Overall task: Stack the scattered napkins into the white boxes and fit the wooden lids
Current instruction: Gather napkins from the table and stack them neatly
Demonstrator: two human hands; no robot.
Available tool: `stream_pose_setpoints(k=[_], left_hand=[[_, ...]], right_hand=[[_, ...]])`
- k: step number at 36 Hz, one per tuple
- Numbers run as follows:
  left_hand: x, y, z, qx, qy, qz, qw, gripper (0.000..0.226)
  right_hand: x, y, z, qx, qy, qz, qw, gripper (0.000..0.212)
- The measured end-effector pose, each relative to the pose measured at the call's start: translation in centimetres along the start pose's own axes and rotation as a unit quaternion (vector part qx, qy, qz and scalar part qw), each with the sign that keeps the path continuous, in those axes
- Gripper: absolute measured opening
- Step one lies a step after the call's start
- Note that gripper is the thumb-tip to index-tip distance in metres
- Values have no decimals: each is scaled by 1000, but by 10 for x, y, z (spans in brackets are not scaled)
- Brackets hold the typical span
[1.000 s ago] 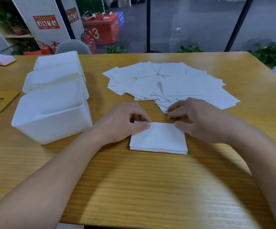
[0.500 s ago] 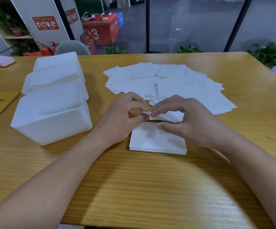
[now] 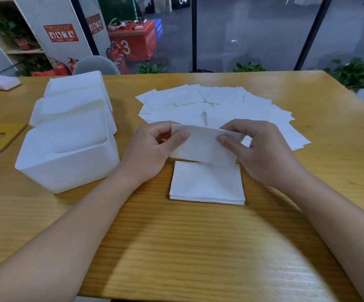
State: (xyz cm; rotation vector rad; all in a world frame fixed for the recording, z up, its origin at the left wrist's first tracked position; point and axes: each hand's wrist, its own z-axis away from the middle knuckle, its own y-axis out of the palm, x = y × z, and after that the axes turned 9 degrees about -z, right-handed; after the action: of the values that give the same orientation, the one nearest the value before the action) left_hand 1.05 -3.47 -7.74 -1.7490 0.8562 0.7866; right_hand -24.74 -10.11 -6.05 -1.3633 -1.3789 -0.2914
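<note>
Napkin pinched at both top corners: left hand nipping one corner between thumb and forefinger, right hand doing likewise at the other, sheet hanging slack between them, tilted, lifted off the table.

Just below the hands, nearer the body: small neat stack of squared napkins, bottom edge of the held sheet hovering right above its far edge, not visibly touching.

Left of the left hand, just beside the wrist: nearest box, open-topped, seemingly empty, though floor of it hard to read. Beyond that, two more boxes in a row running away, contents unclear. Further left, at the frame edge: lids, wooden, flat on the table, none fitted yet.

Beyond both hands: the spread of loose napkins, fanned and overlapping, plenty left. Judged early in the task.

Likely step in hand: laying this sheet square on the stack.

Risks from here, as judgement only:
- Thin, limp paper; dropped from a height or released unevenly, apt to fold or land askew, leaving the stack ragged and awkward to fit in a box.
- Two sheets clinging together, unseen from this angle.
- Stack unsupported at the sides; a brushing wrist or sleeve of air apt to slide the top layers.
- Left forearm close to the nearest box; a careless sweep could shove it.
</note>
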Motion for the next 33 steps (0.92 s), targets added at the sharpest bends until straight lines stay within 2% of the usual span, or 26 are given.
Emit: stream_pose_setpoints(k=[2, 4, 6, 9, 12, 17, 23, 29, 31, 33], left_hand=[[-2, -2, 0, -14, -4, 16, 1000, 39], [-8, -4, 1, 2, -4, 64, 998, 20], [-12, -9, 2, 48, -28, 94, 994, 28], [-9, -15, 1, 132, -57, 55, 988, 46], [-9, -16, 0, 172, -53, -18, 983, 52], [-10, -13, 3, 205, -43, -84, 974, 54], [-6, -13, 3, 215, -30, -147, 965, 53], [-3, -16, 1, 197, -30, -186, 962, 39], [-4, -17, 1, 196, -24, -187, 962, 33], [-5, -16, 1, 195, -17, -184, 963, 26]], right_hand=[[0, -3, -2, -9, -12, -25, 1000, 17], [2, -7, -5, -23, -8, -62, 998, 16], [3, -14, -6, -23, 18, -83, 996, 12], [4, -25, -6, 76, 83, -48, 993, 7], [2, -27, -5, 178, 130, 4, 976, 8], [-3, -25, -6, 212, 141, 26, 967, 8], [-11, -22, -6, 199, 121, 60, 971, 12], [-13, -27, -6, 181, 113, 71, 974, 18], [-15, -27, -7, 145, 98, 89, 981, 23], [-17, -26, -9, 103, 67, 99, 988, 18]])
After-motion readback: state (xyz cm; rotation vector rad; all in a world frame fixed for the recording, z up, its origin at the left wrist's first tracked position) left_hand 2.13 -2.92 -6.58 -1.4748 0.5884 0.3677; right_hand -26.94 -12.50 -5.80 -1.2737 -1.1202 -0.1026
